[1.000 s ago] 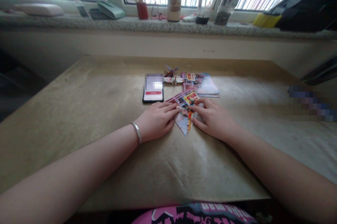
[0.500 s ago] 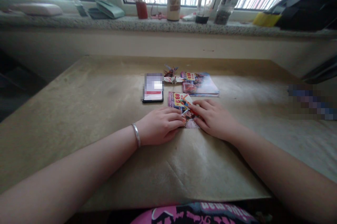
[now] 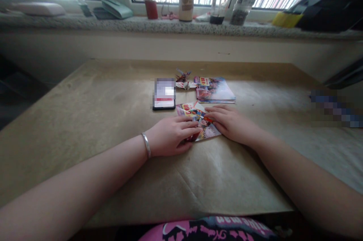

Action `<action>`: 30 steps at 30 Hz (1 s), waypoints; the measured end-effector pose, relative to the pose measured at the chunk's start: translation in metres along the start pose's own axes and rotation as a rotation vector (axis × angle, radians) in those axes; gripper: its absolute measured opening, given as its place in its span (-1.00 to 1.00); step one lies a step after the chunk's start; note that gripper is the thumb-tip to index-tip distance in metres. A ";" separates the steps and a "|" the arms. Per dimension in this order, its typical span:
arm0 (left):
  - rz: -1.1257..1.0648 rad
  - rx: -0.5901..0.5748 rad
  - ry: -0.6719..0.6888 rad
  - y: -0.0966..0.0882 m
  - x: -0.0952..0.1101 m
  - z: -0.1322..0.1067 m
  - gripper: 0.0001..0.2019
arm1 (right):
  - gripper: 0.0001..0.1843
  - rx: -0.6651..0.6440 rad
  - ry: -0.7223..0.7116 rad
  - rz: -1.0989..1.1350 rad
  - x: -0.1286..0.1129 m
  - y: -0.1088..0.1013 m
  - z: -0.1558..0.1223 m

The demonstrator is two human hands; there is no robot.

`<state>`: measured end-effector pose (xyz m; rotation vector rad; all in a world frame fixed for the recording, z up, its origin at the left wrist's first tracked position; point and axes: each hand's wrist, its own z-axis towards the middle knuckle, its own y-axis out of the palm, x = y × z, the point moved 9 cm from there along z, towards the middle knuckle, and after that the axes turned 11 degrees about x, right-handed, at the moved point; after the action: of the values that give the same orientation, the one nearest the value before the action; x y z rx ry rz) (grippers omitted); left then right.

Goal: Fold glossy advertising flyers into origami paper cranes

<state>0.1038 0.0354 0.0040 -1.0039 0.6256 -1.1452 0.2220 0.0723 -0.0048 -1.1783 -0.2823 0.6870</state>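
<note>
A printed paper sheet (image 3: pixel 208 132) with a large price on it lies on the table, turned slightly askew, with part of it folded over to show a white and colourful flap. My left hand (image 3: pixel 172 135), a silver bangle at its wrist, rests on the sheet's left part with fingers stretched out. From the other side, my right hand (image 3: pixel 231 122) lays its extended fingers on the fold and the right edge. Both thumbs are partly hidden. Just behind the sheet is a stack of similar printed papers (image 3: pixel 217 90).
A phone (image 3: pixel 163 93) with a blurred screen lies left of the stack. Small folded paper pieces (image 3: pixel 185 84) sit between them. Bottles, a red jar (image 3: pixel 151 8) and a yellow item (image 3: pixel 287 19) line the stone windowsill (image 3: pixel 159 26) beyond the table (image 3: pixel 85 120).
The paper sheet has turned, its upper left corner shifting left and its lower right edge tilting up. More of its lower left shows under my left hand. Both hands stay on it.
</note>
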 end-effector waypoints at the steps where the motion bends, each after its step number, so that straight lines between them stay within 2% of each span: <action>1: 0.011 0.017 0.019 -0.001 0.002 0.000 -0.61 | -0.62 0.005 -0.007 -0.003 -0.001 0.000 0.000; 6: 0.078 0.125 0.114 -0.010 0.011 0.000 -0.77 | -0.62 0.028 -0.056 0.056 -0.007 0.000 0.000; 9: 0.118 0.147 0.111 -0.012 0.012 -0.001 -0.79 | -0.64 0.030 -0.077 0.115 -0.009 0.000 0.001; 14: 0.101 0.117 -0.051 -0.008 -0.005 0.002 -0.71 | -0.69 0.022 -0.081 0.195 -0.011 0.000 0.001; 23: 0.086 0.129 -0.279 0.000 -0.031 0.008 -0.74 | -0.74 -0.003 -0.118 0.303 -0.019 -0.006 0.000; 30: 0.084 0.110 -0.396 0.004 -0.046 0.007 -0.75 | -0.81 0.077 0.012 0.188 -0.015 -0.009 0.001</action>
<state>0.0964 0.0817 -0.0004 -1.0622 0.2817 -0.8647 0.2131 0.0611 0.0060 -1.1438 -0.1348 0.8474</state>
